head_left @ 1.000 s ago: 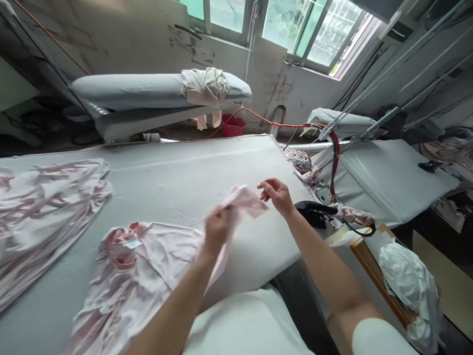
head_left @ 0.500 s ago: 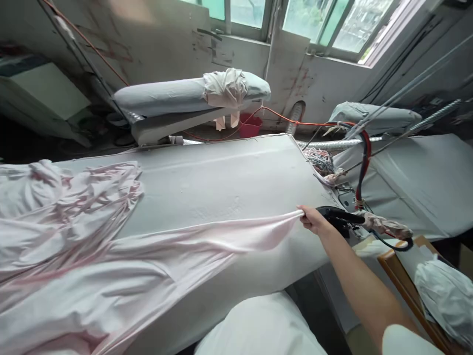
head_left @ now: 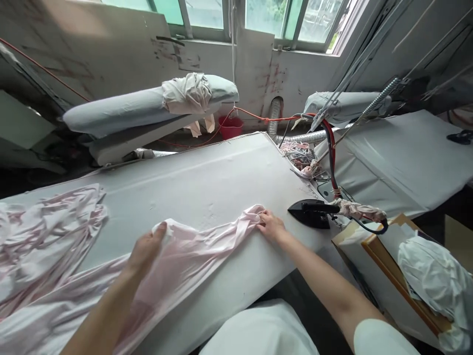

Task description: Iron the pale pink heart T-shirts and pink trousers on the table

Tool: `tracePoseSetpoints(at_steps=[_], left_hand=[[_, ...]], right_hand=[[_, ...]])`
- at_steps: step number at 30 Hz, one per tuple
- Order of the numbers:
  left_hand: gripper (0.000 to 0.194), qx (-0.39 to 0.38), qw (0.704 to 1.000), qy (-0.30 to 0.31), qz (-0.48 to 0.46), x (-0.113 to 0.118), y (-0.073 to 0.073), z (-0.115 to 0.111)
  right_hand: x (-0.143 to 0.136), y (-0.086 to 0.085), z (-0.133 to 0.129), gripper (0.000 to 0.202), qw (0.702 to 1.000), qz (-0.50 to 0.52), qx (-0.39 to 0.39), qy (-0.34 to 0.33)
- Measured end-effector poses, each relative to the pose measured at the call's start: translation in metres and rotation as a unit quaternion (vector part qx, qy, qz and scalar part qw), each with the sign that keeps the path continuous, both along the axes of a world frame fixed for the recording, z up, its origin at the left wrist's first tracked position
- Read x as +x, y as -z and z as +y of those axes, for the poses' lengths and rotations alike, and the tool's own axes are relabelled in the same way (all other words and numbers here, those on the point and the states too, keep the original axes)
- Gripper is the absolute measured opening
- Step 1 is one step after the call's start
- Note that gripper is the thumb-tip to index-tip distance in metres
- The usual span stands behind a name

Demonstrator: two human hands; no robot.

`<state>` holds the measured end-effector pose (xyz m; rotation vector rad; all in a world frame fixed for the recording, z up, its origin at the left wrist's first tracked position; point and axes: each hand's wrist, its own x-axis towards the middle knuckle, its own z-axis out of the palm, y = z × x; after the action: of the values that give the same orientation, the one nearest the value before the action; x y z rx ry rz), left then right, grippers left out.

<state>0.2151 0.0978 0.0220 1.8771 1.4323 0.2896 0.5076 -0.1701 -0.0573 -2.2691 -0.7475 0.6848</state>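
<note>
Pale pink fabric [head_left: 207, 251] stretches across the white padded ironing table [head_left: 185, 187] between my two hands. My left hand [head_left: 148, 246] is closed on its upper edge, the thumb on top, lifting it slightly. Further right, my right hand [head_left: 270, 226] pinches the gathered end of the same fabric close to the table surface. A black iron [head_left: 312, 213] rests on the table just right of my right hand, its tip pointing left, with a cloth-wrapped hose behind it. More pink fabric [head_left: 48, 236] lies bunched at the left of the table.
A padded sleeve board [head_left: 118, 108] with cloth wrapped round it stands behind the table. Beyond it is a red bucket [head_left: 231, 128]. An orange cord and hoses [head_left: 330, 153] hang at the right. A wooden-edged box [head_left: 391, 271] with white cloth sits at lower right.
My left hand has come into view and grips the fabric. My right hand has moved left and slightly down with the fabric's end, away from the iron. The view has shifted to the right.
</note>
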Motion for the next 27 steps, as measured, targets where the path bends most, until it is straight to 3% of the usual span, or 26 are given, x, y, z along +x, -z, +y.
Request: tracePoseSetpoints(at_steps=[2,5,9,12,14,16,19,21,23,25,27], left_hand=[[0.046,-0.034,0.999,-0.005,-0.036,0.019,-0.005,-0.011],[0.043,-0.032,0.995,-0.019,-0.091,0.048,-0.014,-0.020],[0.053,-0.077,0.988,-0.023,-0.128,0.093,-0.028,-0.024],[0.045,-0.091,0.987,0.039,-0.127,0.130,-0.040,-0.035],[0.039,-0.077,0.985,0.095,-0.118,0.152,-0.042,-0.051],[0.038,-0.031,0.981,0.146,-0.127,0.172,-0.031,-0.080],[0.033,0.028,0.960,0.211,-0.182,0.193,0.010,-0.149],[0.028,0.006,0.935,0.291,-0.202,0.195,0.039,-0.200],[0.029,-0.069,0.902,0.376,-0.203,0.187,0.060,-0.236],[0.036,-0.142,0.879,0.414,-0.189,0.168,0.070,-0.242],[0.035,-0.155,0.899,0.376,-0.163,0.137,0.072,-0.214]], right_hand=[[0.010,-0.004,0.002,0.011,0.999,-0.023,-0.002,-0.024],[0.029,-0.019,0.010,0.034,0.991,0.115,0.069,-0.020],[0.040,-0.051,0.038,0.040,0.931,0.319,0.177,0.011],[0.034,-0.073,0.062,0.046,0.898,0.361,0.249,0.022],[0.028,-0.078,0.062,0.049,0.885,0.355,0.297,0.045],[0.023,-0.072,0.041,0.049,0.887,0.325,0.317,0.086],[0.014,-0.050,-0.021,0.047,0.918,0.267,0.266,0.125],[0.013,-0.041,-0.070,0.042,0.954,0.193,0.195,0.124],[0.026,-0.044,-0.112,0.038,0.984,0.034,0.143,0.106],[0.057,-0.053,-0.140,0.045,0.980,-0.159,0.107,0.054],[0.097,-0.060,-0.152,0.057,0.960,-0.270,0.053,-0.038]])
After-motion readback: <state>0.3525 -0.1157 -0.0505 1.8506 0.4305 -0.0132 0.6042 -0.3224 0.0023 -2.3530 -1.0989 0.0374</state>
